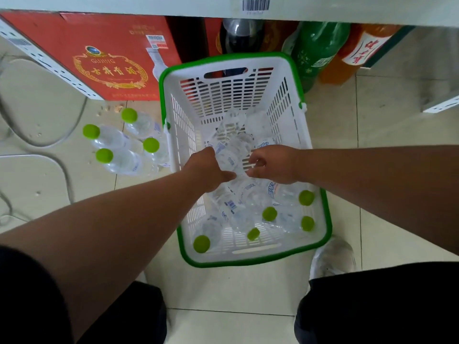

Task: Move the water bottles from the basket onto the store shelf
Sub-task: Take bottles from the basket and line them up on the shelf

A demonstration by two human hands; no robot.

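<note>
A white plastic basket with a green rim (325, 214) stands on the tiled floor below me. Several clear water bottles with lime-green caps (269, 214) lie in it. My left hand (207, 170) and my right hand (273, 165) both reach down into the basket, over the bottles in its middle. Their fingers are curled close to a clear bottle (232, 161) between them; whether either hand grips it is not visible. The white shelf edge (173, 6) with a barcode label runs along the top of the view.
Several more green-capped bottles (124, 145) lie on the floor left of the basket. A red carton (99, 58) and big soda bottles (315, 53) stand under the shelf. Grey cables (64, 135) trail at left. My shoe (332, 259) is beside the basket's near right corner.
</note>
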